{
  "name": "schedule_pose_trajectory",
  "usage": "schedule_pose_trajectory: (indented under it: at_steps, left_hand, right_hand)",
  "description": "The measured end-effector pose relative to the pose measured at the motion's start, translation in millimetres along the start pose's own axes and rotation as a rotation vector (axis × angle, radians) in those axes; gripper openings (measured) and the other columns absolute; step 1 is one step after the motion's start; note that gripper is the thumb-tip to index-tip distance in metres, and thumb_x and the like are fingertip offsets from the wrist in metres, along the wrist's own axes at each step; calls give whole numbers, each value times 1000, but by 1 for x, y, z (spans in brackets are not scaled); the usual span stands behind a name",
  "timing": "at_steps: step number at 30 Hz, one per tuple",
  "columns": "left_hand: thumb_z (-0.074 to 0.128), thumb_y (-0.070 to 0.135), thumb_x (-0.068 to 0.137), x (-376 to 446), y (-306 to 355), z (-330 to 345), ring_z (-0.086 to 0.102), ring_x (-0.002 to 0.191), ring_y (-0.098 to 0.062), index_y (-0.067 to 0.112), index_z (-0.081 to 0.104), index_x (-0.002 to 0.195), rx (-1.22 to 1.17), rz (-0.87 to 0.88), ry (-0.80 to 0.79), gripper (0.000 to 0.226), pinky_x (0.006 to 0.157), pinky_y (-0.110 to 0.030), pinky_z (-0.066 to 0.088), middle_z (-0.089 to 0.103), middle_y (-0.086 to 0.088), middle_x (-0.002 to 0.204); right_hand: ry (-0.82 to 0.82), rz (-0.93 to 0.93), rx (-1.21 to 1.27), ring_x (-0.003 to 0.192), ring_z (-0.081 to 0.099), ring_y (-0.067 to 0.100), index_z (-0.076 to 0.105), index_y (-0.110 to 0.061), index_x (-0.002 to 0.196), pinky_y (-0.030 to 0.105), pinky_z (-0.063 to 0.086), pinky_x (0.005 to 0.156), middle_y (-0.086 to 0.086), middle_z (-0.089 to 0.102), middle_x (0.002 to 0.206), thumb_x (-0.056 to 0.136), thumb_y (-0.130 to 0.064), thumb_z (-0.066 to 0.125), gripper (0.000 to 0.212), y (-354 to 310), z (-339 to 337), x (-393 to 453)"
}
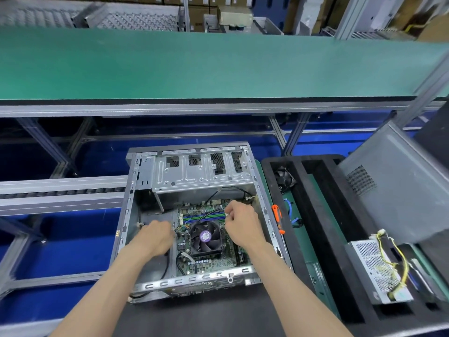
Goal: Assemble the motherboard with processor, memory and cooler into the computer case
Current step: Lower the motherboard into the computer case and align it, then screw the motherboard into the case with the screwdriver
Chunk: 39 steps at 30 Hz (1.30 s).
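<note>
An open grey computer case (136,190) lies flat in front of me. Inside it sits the green motherboard (218,260) with a black cooler fan (206,237) and blue and green memory slots (201,217). My left hand (156,237) is curled at the board's left edge; what its fingers hold is hidden. My right hand (239,222) is curled at the board's upper right, by the slot ends, with fingertips pinched together near a black cable (206,215). Whether it grips the cable is unclear.
An orange-handled screwdriver (277,218) lies just right of the case. A black foam tray (323,215) holds a small fan (284,180), a blue cable (290,211) and a power supply (379,271) with yellow wires. A grey side panel (401,181) leans at right. A green shelf (218,64) runs behind.
</note>
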<state>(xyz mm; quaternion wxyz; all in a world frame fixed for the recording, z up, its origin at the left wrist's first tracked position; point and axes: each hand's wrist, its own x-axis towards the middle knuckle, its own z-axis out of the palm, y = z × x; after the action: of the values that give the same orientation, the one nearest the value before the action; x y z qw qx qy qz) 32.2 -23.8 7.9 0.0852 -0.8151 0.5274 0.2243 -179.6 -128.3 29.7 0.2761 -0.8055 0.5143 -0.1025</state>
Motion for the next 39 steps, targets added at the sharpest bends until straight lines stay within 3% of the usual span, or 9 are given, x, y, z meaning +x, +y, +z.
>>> schedule_pose_trajectory:
  at_steps: [6,11,16,21,25,28,34,37,39]
  left_hand:
    - [42,16,88,5,26,-22,57,85,-32,32,63,106,-189,-11,354,31,72,-37,49,68,-7,105]
    - [53,17,92,8,79,-33,65,87,-17,28,69,99,-488,218,452,21,81,-36,52,73,8,94]
    - [57,16,91,7,116,-32,64,84,-11,31,71,94,-644,319,552,21,77,-35,52,71,15,89]
    - [58,18,95,4,152,-30,58,90,-4,28,68,105,-708,517,575,18,80,-29,48,66,15,97]
    - [54,18,98,-1,196,-30,49,100,-6,22,65,108,-600,714,547,15,86,-24,37,58,10,104]
    - [52,20,99,-1,232,-29,54,98,-18,18,68,106,-398,864,471,17,89,-34,43,61,3,104]
    - [46,11,94,-4,300,-18,60,96,-33,12,62,102,243,823,154,18,81,-43,52,59,-7,104]
    - [48,2,86,-2,324,-11,62,89,-35,9,53,83,386,791,8,9,65,-38,44,59,-11,91]
    - [47,3,87,3,335,-6,63,93,-35,9,57,89,428,758,-61,12,66,-37,37,60,-11,94]
  right_hand:
    - [-15,6,-3,92,62,25,63,-17,114,39,55,74,6,68,106,94,-11,48,25,1,1,0]
    - [32,-37,50,96,62,25,63,-18,113,41,54,79,4,68,106,93,-11,50,25,-1,-1,-2]
    - [186,-147,279,79,59,17,63,-14,100,41,51,74,0,64,85,91,-4,51,18,-7,-18,-11]
    - [358,-139,405,65,60,8,65,-19,98,24,50,64,-11,61,73,90,-7,56,17,11,-67,-27]
    - [450,26,424,61,60,11,67,-13,100,27,50,60,-3,63,72,92,-6,57,14,63,-97,-40]
    - [437,163,377,56,53,2,68,-13,95,16,43,58,-8,59,69,89,-5,58,14,113,-102,-55]
    - [104,462,31,102,63,26,71,-14,107,34,50,89,6,72,102,90,-11,56,22,211,-90,-91]
    - [-86,529,-121,107,58,32,64,-11,111,35,48,86,14,65,114,95,-11,47,23,239,-69,-114]
    - [-205,556,-198,106,56,35,54,-9,108,37,46,83,18,56,118,98,-8,40,17,247,-53,-126]
